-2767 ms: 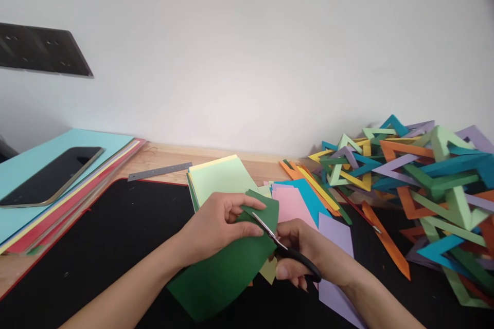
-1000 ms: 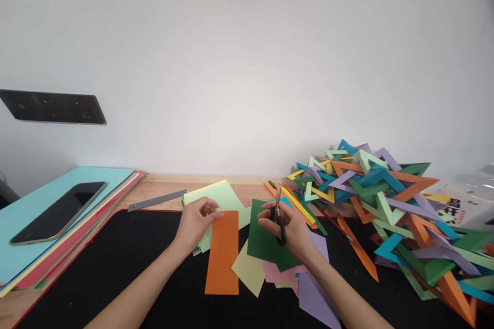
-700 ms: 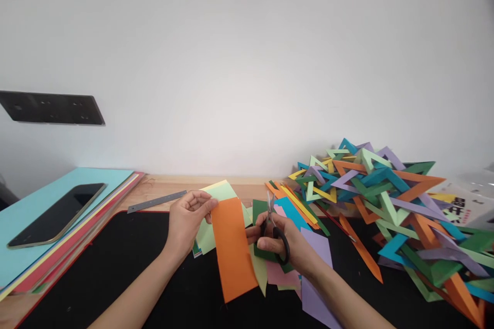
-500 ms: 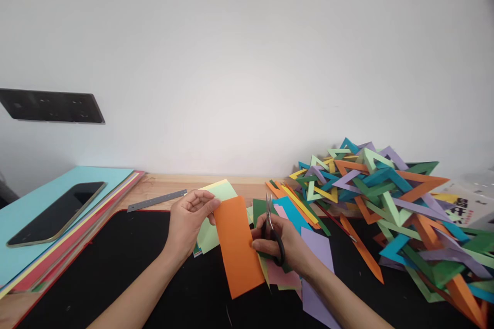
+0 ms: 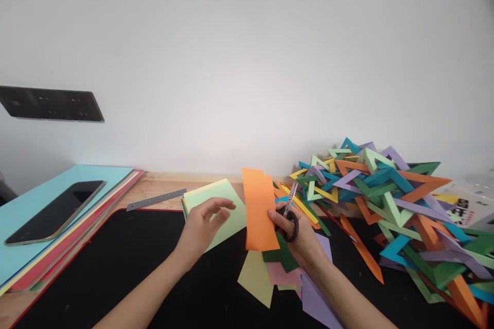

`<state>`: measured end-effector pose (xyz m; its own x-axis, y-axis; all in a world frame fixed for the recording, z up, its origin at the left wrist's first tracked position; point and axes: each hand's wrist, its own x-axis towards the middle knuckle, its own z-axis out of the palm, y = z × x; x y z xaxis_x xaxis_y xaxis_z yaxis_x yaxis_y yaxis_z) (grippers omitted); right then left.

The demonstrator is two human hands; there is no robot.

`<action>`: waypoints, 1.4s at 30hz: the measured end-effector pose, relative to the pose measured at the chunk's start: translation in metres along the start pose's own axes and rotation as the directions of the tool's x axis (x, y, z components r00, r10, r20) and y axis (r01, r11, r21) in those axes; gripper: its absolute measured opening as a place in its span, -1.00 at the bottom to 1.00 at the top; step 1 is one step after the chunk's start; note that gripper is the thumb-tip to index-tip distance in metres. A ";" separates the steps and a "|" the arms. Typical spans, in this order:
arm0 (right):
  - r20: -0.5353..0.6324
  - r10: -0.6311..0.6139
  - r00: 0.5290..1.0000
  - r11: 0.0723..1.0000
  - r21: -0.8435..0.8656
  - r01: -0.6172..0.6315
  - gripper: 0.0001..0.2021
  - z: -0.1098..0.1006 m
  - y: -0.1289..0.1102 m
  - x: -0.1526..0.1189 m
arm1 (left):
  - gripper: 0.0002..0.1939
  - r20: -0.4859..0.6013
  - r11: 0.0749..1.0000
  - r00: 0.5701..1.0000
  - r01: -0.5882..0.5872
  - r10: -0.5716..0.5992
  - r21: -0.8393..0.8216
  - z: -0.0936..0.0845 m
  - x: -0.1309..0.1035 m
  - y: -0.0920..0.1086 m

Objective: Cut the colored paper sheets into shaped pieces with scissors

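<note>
My right hand [image 5: 295, 223] grips black-handled scissors [image 5: 292, 211], their blades pointing up, and pinches the right edge of an orange paper piece [image 5: 260, 211] held upright. To its left, my left hand [image 5: 208, 221] has its fingers apart with nothing between them, over a stack of light green paper [image 5: 227, 221]. Below the orange paper lie pale yellow [image 5: 257, 278], dark green [image 5: 284, 257], pink [image 5: 283, 274] and purple paper pieces [image 5: 314, 300], the last partly hidden by my right forearm.
A large heap of folded paper shapes [image 5: 389, 185] fills the right side. At the left, a phone [image 5: 56, 211] rests on large coloured sheets [image 5: 23, 203]. A metal ruler [image 5: 156, 199] lies near the back. Paper strips [image 5: 304, 205] lie behind my right hand.
My left hand has let go of the orange paper and opened. My right hand has moved right and up with the paper and scissors, uncovering more of the green stack and the pale yellow piece.
</note>
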<state>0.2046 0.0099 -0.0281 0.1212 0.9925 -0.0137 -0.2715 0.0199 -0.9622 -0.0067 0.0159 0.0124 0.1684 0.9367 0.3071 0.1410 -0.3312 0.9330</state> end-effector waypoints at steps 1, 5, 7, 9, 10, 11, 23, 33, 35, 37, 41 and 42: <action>-0.011 0.000 1.000 1.000 0.005 0.000 -0.60 -0.001 0.001 0.001 | -0.80 0.036 1.000 0.999 -0.021 0.021 0.017 0.002 -0.002 -0.001; -0.032 0.015 0.999 1.000 0.012 -0.015 -0.58 -0.001 0.006 0.002 | -0.70 0.164 0.929 0.934 -0.340 0.317 0.143 0.012 -0.010 -0.008; -0.035 0.025 0.999 1.000 0.012 -0.025 -0.57 0.000 0.007 0.001 | -0.61 0.262 0.798 0.823 -0.560 0.504 0.225 0.014 -0.014 -0.012; -0.033 0.035 0.999 0.999 0.011 -0.035 -0.57 0.001 0.006 0.000 | -0.59 0.326 0.695 0.740 -0.669 0.588 0.266 0.015 -0.017 -0.013; -0.031 0.041 0.999 0.999 0.009 -0.041 -0.57 0.002 0.006 0.000 | -0.59 0.343 0.671 0.725 -0.686 0.597 0.281 0.015 -0.018 -0.013; -0.029 0.047 0.999 0.999 0.007 -0.046 -0.57 0.003 0.005 -0.001 | -0.60 0.356 0.659 0.721 -0.690 0.594 0.299 0.015 -0.019 -0.012; 0.136 0.071 0.988 0.986 -0.158 -0.049 -0.64 0.009 0.001 -0.013 | -0.92 0.281 0.721 0.797 -0.603 0.534 0.342 0.014 -0.018 -0.007; 0.347 0.119 0.930 0.965 -0.261 -0.026 -0.57 0.003 0.000 -0.010 | -0.53 -0.056 0.952 0.982 0.162 -0.182 -0.261 -0.005 0.000 0.009; 0.367 0.155 0.917 0.961 -0.271 -0.053 -0.58 0.004 -0.001 -0.011 | -0.35 0.062 0.883 0.957 0.287 -0.285 -0.373 -0.007 0.003 0.010; 0.397 0.190 0.898 0.964 -0.249 -0.094 -0.60 0.004 -0.003 -0.013 | -0.39 0.150 0.824 0.916 0.399 -0.371 -0.401 -0.009 0.004 0.009; 0.493 0.232 0.839 0.968 -0.203 -0.148 -0.66 0.003 -0.009 -0.016 | -0.63 0.190 0.771 0.869 0.493 -0.457 -0.402 -0.010 0.005 0.004; 0.524 0.246 0.815 0.965 -0.207 -0.159 -0.66 0.002 -0.010 -0.016 | -0.66 0.183 0.772 0.871 0.490 -0.456 -0.405 -0.010 0.005 0.004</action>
<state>0.2031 -0.0062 -0.0174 -0.4684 0.8772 -0.1057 -0.0837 -0.1632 -0.9830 -0.0149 0.0209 0.0192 0.2611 0.9459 -0.1925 -0.2041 0.2490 0.9468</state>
